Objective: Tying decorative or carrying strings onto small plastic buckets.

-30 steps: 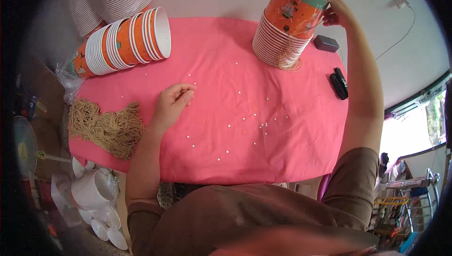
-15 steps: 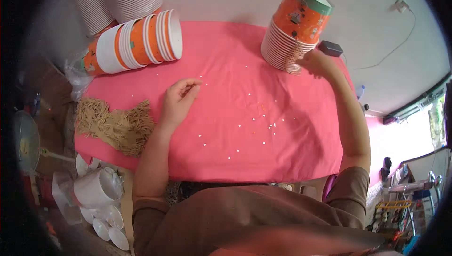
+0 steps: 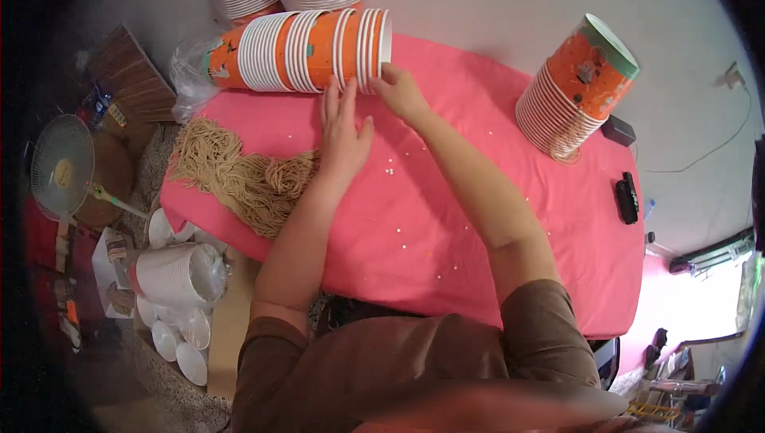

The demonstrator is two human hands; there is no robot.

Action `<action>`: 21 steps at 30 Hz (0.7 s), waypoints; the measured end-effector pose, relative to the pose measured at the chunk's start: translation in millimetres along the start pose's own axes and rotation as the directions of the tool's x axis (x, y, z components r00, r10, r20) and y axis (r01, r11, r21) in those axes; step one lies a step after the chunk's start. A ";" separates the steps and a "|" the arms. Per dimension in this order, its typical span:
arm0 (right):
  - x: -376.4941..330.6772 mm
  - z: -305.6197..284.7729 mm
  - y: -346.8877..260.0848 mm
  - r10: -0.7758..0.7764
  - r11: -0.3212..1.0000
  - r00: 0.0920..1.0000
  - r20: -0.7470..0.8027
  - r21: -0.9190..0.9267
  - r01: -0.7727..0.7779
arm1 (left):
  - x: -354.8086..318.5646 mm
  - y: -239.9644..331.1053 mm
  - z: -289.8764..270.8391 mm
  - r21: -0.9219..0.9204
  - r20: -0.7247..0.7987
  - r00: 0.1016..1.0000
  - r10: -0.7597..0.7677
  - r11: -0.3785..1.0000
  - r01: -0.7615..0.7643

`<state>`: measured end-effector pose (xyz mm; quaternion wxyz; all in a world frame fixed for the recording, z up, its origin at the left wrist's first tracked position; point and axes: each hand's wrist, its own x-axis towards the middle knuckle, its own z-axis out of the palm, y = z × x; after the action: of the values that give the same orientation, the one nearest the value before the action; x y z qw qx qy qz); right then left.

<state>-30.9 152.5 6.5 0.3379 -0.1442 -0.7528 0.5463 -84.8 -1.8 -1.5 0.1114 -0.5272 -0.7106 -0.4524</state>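
Both my hands are at the stack of orange-and-white paper cups [image 3: 299, 50] lying on its side along the far left edge of the pink-covered worktop [image 3: 446, 218]. My left hand [image 3: 344, 132] lies open and flat, fingers stretched toward the rims at the stack's open end. My right hand [image 3: 401, 92] curls its fingers against the outermost rim, touching it, though I cannot tell whether it truly grips. A heap of tan string-like fibres [image 3: 239, 174] lies just beside my left forearm. A second leaning stack of orange paper cups [image 3: 575, 90] stands well apart, far right.
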 end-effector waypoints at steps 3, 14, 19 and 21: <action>-6.1 1.7 6.7 -0.144 0.957 0.984 0.103 -0.240 0.165 | 0.0 -4.3 -0.8 0.016 0.007 1.000 -0.022 1.000 0.022; -103.1 -72.1 -24.5 0.001 0.925 0.997 0.077 -0.379 0.028 | -8.2 11.4 -8.0 0.049 -0.116 0.993 0.031 0.998 -0.025; -144.2 -103.7 -100.4 -0.107 0.798 0.987 -0.116 -0.602 0.015 | -10.3 24.9 -5.2 0.012 -0.029 1.000 -0.012 1.000 0.012; -157.0 -94.6 -139.0 -0.237 0.727 0.964 -0.118 -0.680 0.095 | -5.8 18.8 -13.6 -0.071 -0.096 0.995 0.027 0.997 -0.034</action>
<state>167.9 78.9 95.7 0.3839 -0.2406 -0.8708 0.1906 -70.7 -15.3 12.3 0.1327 -0.5198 -0.6793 -0.5008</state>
